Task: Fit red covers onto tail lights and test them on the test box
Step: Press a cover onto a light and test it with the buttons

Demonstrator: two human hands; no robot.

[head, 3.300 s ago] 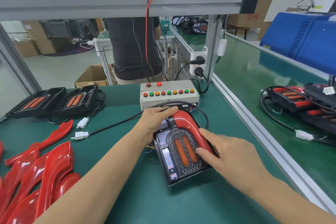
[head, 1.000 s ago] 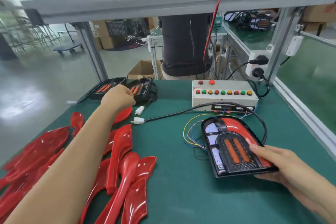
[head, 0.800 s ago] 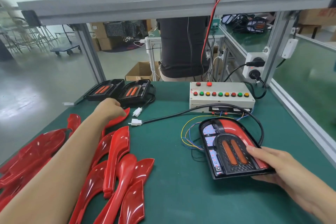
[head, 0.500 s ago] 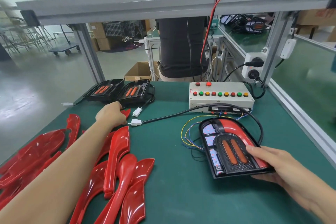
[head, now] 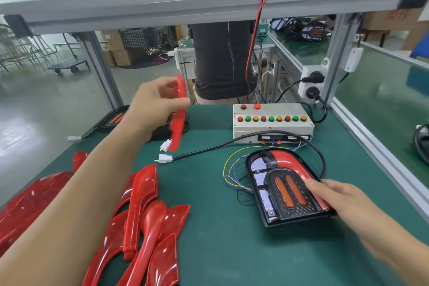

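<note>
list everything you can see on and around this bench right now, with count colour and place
tail light: one, black housing with a red cover on its right side and two orange strips, front right of the mat
held cover: one, red, lifted above the mat in the left hand
loose covers: a pile, too overlapped to count, red, front left of the mat
test box: one, white with red, green and orange buttons, rear centre
white connectors: two, on cable ends at mid mat
bare tail lights: black with orange strips, rear left, partly hidden by the arm
wall sockets: white block, two black plugs, right post
left hand: grips the held cover
right hand: rests on the tail light's right edge
</note>
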